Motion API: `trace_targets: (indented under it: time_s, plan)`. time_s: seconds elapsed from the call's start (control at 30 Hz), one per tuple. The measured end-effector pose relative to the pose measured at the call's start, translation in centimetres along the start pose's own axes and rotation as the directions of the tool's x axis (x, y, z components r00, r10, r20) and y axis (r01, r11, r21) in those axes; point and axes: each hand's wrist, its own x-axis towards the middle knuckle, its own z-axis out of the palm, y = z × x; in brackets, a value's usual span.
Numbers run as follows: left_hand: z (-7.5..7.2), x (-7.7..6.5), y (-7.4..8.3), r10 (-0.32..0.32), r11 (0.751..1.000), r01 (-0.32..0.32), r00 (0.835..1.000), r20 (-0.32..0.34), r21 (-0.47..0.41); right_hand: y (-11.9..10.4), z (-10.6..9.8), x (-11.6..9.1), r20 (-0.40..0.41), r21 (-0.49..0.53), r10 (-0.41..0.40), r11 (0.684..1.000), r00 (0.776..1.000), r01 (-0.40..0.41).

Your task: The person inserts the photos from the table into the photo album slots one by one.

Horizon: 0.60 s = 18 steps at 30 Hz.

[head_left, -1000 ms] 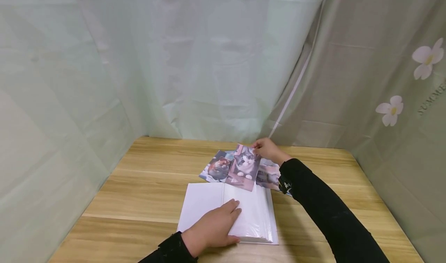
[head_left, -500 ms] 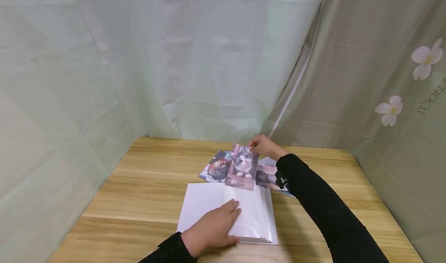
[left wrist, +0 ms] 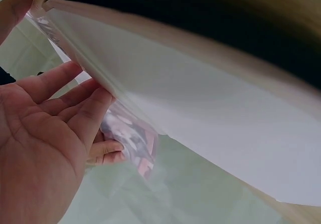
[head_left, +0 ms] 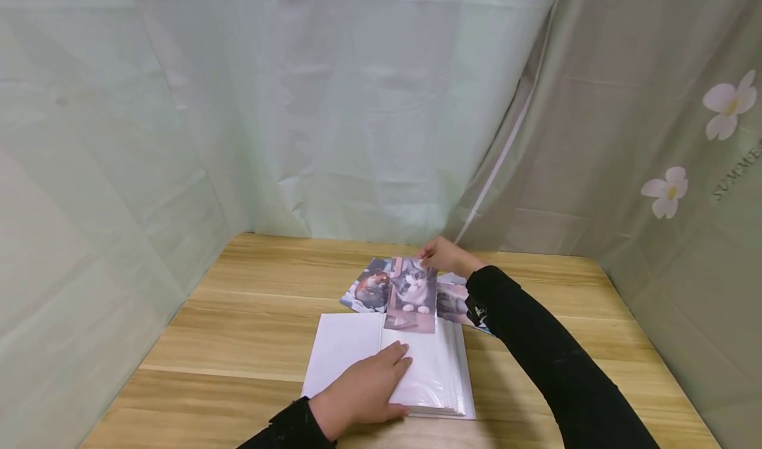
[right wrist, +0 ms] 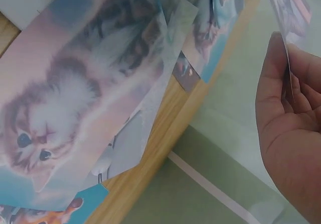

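A white photo album (head_left: 342, 343) lies open on the wooden table. My left hand (head_left: 366, 383) rests on its right-hand page, fingers extended across the clear sleeve; in the left wrist view these fingers (left wrist: 83, 116) touch the page near the spine. My right hand (head_left: 448, 256) pinches the top right corner of a cat photo (head_left: 411, 297) between thumb and fingers. That photo's lower end overlaps the top of the right-hand page in the head view. In the right wrist view the pinched photo (right wrist: 291, 8) is seen nearly edge-on in my right hand (right wrist: 291, 108).
Behind the album lie loose photos: a red-brown animal photo (head_left: 372, 287) on the left, and others on the right, partly under my right sleeve. A kitten photo (right wrist: 75, 93) tops that overlapping pile. Pale curtains (head_left: 357, 105) enclose the table (head_left: 238, 343).
My right hand has moved slightly left and then toward me, bringing the cat photo straighter and its lower end further over the page. The left hand has stayed in place.
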Motion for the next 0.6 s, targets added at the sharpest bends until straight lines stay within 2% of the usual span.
trace_targets:
  time_s: [0.4, 0.6]
  plan:
    - [0.1, 0.1, -0.1, 0.006, 1.0, -0.006, 1.0, -0.015, -0.01, 0.3, 0.8, -0.7, 0.103, 0.058, -0.024, 0.998, 0.994, 0.018]
    - [0.1, 0.1, -0.2, 0.015, 1.0, -0.015, 1.0, -0.025, -0.003, 0.3, 1.1, -0.8, 0.119, 0.049, -0.025, 0.999, 0.993, 0.019]
